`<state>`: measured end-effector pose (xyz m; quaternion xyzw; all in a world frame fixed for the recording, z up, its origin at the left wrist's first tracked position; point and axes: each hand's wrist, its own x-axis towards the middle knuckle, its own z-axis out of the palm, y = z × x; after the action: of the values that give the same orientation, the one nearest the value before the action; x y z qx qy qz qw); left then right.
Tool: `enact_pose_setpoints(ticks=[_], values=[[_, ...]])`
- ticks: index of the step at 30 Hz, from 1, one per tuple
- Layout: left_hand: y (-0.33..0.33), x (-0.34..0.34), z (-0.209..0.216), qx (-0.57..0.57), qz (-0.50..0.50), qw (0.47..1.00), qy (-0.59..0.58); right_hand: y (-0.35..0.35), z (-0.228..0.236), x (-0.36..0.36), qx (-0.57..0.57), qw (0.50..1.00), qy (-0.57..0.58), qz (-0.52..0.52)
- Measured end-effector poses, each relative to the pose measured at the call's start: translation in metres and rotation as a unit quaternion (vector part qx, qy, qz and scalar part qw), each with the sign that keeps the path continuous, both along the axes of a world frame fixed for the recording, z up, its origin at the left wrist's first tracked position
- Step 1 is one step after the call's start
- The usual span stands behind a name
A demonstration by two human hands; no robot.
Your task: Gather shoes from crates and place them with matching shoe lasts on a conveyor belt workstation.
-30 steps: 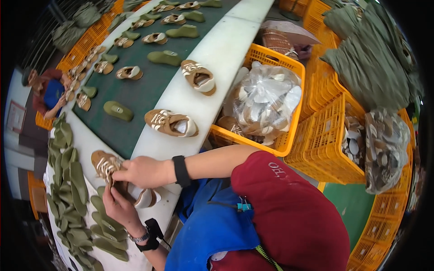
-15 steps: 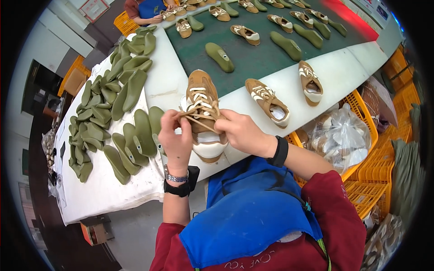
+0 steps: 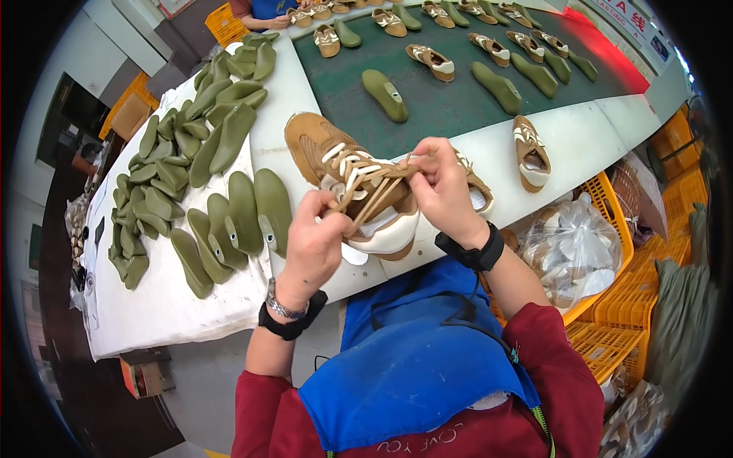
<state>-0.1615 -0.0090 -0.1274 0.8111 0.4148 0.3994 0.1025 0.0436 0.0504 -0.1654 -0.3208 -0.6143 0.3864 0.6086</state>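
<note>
Right hand (image 3: 439, 183) drawn rightward, laces (image 3: 374, 187) stretched, left hand (image 3: 317, 244) gripping

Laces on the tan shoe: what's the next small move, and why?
Probably draw both hands apart to take up slack. The left hand and right hand each pinch the beige laces above the tan shoe, and the strands look loose across the tongue, with no finished knot visible.

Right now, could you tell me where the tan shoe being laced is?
In the head view the tan shoe sits centre frame on the white table edge, held between the left hand and right hand, right of the green shoe lasts.
</note>
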Motion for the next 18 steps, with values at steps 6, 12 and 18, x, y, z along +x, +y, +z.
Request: enact_pose_setpoints(ticks=[6, 12, 18], values=[[0.010, -0.008, -0.007, 0.076, 0.118, 0.988, -0.068, -0.020, 0.038, -0.009, 0.136, 0.955, -0.263, 0.008], [0.011, -0.017, -0.010, 0.069, 0.144, 0.985, -0.069, -0.054, 0.034, -0.027, 0.244, 0.898, -0.366, 0.033], [0.009, -0.009, 0.002, -0.020, 0.117, 0.992, 0.049, -0.051, 0.022, -0.031, 0.207, 0.900, -0.366, 0.115]])
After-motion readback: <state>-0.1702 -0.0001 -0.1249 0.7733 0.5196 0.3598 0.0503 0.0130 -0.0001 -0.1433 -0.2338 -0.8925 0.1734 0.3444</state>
